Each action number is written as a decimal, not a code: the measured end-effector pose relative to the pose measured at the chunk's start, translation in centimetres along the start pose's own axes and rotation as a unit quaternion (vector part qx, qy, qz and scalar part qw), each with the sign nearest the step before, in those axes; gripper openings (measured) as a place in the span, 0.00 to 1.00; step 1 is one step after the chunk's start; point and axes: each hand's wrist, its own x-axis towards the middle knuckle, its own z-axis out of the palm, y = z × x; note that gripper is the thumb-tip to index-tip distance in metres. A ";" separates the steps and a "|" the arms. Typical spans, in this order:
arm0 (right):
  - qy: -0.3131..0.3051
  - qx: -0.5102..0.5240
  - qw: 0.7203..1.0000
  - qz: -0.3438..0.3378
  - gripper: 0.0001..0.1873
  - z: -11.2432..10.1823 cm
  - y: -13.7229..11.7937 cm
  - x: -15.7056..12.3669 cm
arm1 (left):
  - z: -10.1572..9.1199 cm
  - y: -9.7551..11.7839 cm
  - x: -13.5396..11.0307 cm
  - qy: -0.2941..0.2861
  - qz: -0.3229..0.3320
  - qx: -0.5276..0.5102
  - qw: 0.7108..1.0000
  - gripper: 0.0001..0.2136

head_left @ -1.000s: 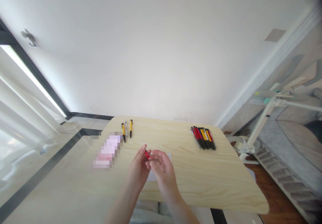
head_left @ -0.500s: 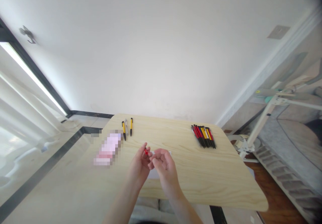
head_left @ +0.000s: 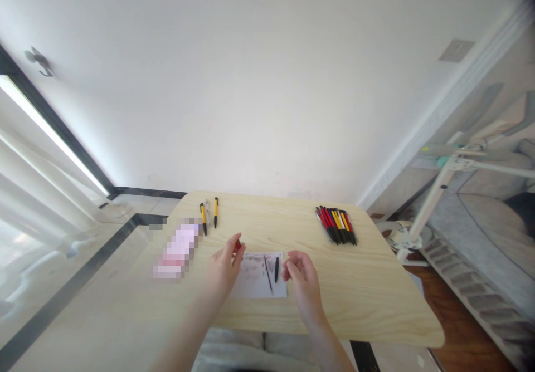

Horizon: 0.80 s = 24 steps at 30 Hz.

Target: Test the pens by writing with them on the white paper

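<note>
My left hand [head_left: 225, 263] pinches a red pen barrel [head_left: 237, 245] upright between thumb and fingers, mostly covered by them. To the right, my right hand [head_left: 303, 274] has its fingers curled with thumb and fingertips close together; whether something small is in them I cannot make out. Between the hands lies a white sheet of paper [head_left: 251, 289] with dark and reddish scribbles. On it rest a thin dark pen refill [head_left: 268, 274] and, beside that, a short black pen part [head_left: 276, 270].
A row of several red, black, yellow and white pens [head_left: 336, 226] lies at the table's right. At the left are two yellow-black pens [head_left: 216, 212] with a clear pen [head_left: 208, 213] between them. A blurred-out pink object [head_left: 178, 252] sits near the table's left edge.
My hands have moved apart, the right one to the right and the left one slightly left. The paper with the refill and black part now shows between them.
</note>
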 end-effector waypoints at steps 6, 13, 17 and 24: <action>0.026 -0.036 0.999 0.004 0.10 -0.7 1.4 0.0 | 0.7 -0.3 -0.7 -0.021 -0.020 -0.052 0.998 0.13; 0.011 -0.086 0.996 -0.015 0.10 -1.2 2.5 -0.3 | 0.4 0.1 -0.8 -0.048 -0.038 -0.062 0.996 0.08; 0.004 -0.101 0.995 -0.025 0.09 -1.3 2.6 -0.5 | 0.4 0.3 -1.2 -0.049 -0.030 -0.058 0.997 0.08; 0.003 -0.095 0.995 -0.028 0.10 -1.4 3.0 -0.3 | 0.0 0.5 -1.4 -0.063 -0.053 -0.012 0.997 0.09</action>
